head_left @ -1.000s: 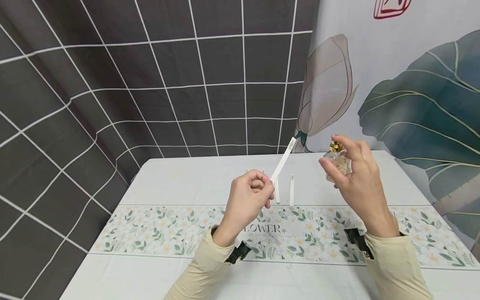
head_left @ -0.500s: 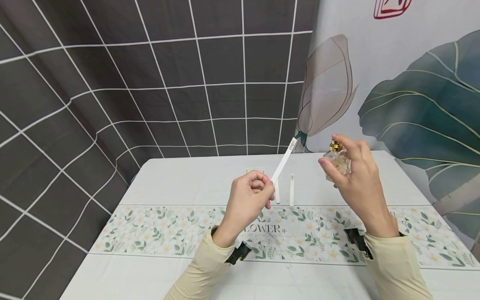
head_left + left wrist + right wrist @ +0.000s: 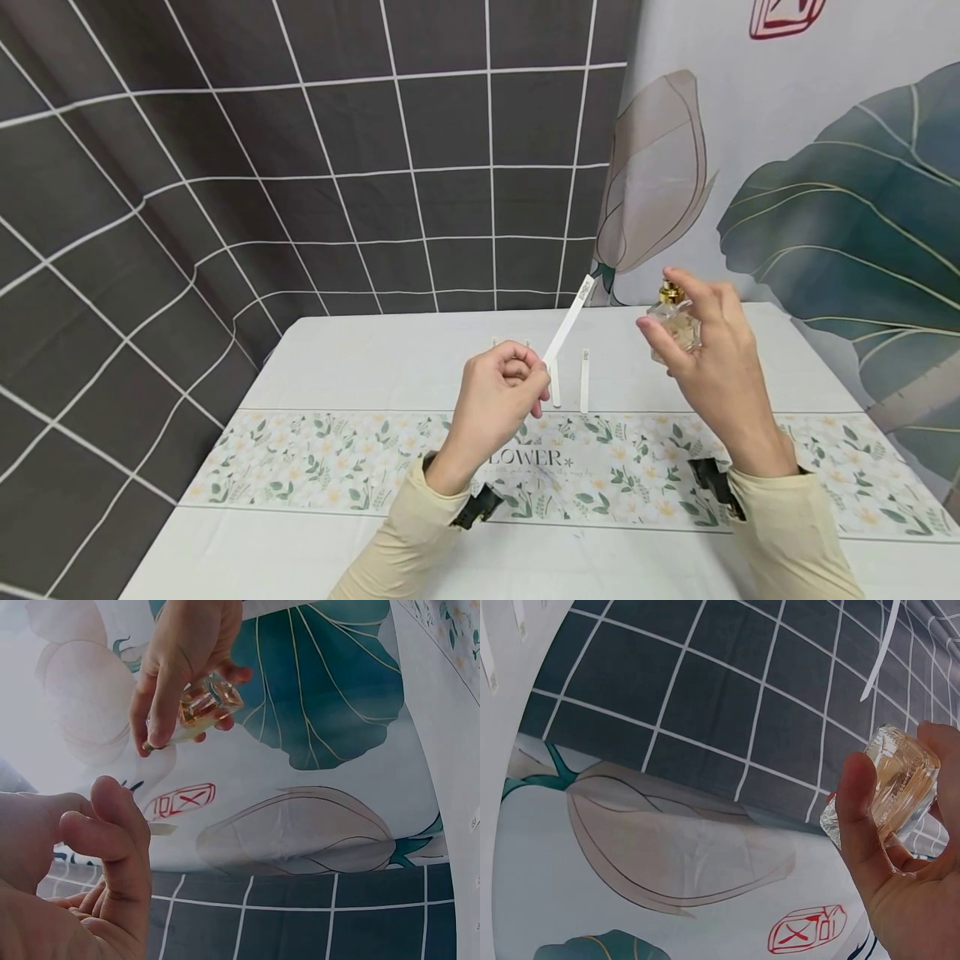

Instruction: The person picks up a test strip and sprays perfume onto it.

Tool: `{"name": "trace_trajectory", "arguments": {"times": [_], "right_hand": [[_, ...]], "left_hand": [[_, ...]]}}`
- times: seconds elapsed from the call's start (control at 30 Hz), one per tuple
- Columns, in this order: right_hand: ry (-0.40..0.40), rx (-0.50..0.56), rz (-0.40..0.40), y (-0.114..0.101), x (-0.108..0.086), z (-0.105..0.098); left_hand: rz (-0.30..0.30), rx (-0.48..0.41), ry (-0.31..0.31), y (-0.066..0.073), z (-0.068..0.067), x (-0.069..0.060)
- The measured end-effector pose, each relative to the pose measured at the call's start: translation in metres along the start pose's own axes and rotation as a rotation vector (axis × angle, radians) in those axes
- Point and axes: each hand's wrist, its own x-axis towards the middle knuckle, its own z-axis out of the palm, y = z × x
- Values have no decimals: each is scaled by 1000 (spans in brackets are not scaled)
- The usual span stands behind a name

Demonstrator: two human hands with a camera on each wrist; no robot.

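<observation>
My left hand [image 3: 498, 396] pinches the lower end of a white perfume test strip [image 3: 567, 321], which slants up and to the right with small print at its top. Off to the right, my right hand [image 3: 716, 358] grips a clear glass perfume bottle [image 3: 677, 323] with a gold spray top [image 3: 671, 292]. The index finger rests on that top, and the thumb lies along the bottle's side. In the right wrist view the bottle [image 3: 900, 780] shows pale amber liquid. A gap separates the strip's tip from the bottle.
Another white strip [image 3: 584, 381] lies on the white table [image 3: 360, 367], with several more partly hidden behind my left hand. A flower-patterned band [image 3: 300, 458] crosses the table. Behind stand a dark grid-lined cloth [image 3: 337, 167] and a pale curtain with printed leaves [image 3: 855, 208].
</observation>
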Motion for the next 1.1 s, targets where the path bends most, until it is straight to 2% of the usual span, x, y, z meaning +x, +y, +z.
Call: {"name": "trace_trajectory", "arguments": {"times": [0.3,0.83,1.1], "right_hand": [[-5,-11,18,-1,0,-2],[19,-5,-33,0,-1,-1],[-3,-1,-26,-1,-1,-1]], "left_hand": [[1,-8,-2,0,1,1],[2,-18,-12,0,1,-1],[0,-22,-17,0,2,-2]]}}
